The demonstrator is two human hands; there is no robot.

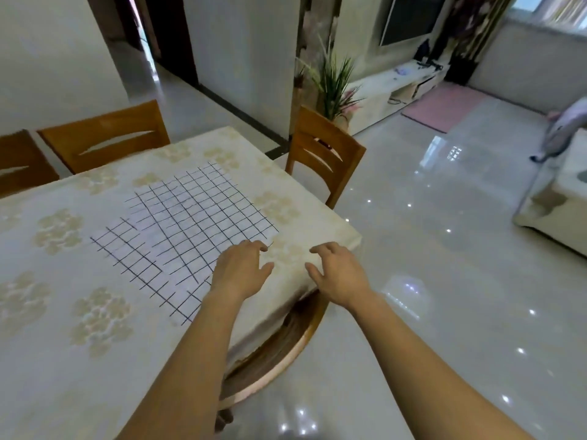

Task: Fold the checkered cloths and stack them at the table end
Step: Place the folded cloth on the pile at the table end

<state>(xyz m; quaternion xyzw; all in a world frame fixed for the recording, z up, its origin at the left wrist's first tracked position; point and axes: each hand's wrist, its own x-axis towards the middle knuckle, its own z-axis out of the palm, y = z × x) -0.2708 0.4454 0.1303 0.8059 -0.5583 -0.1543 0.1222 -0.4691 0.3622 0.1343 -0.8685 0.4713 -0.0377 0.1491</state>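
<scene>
White checkered cloths with dark grid lines lie flat and overlapping on the table [47, 328]. The upper cloth [203, 208] is spread wide; a second one [136, 262] sticks out beneath it toward the near left. My left hand [241, 269] hovers at the near right corner of the cloths, fingers apart and curled, holding nothing. My right hand [338, 274] is open over the bare table corner, just right of the cloths, fingers spread.
The table carries a cream floral tablecloth. Wooden chairs stand at the far left [104, 138], the far right [324, 157] and under the near edge [279, 350]. Glossy tile floor [444, 249] lies to the right, with a sofa [559, 211] beyond.
</scene>
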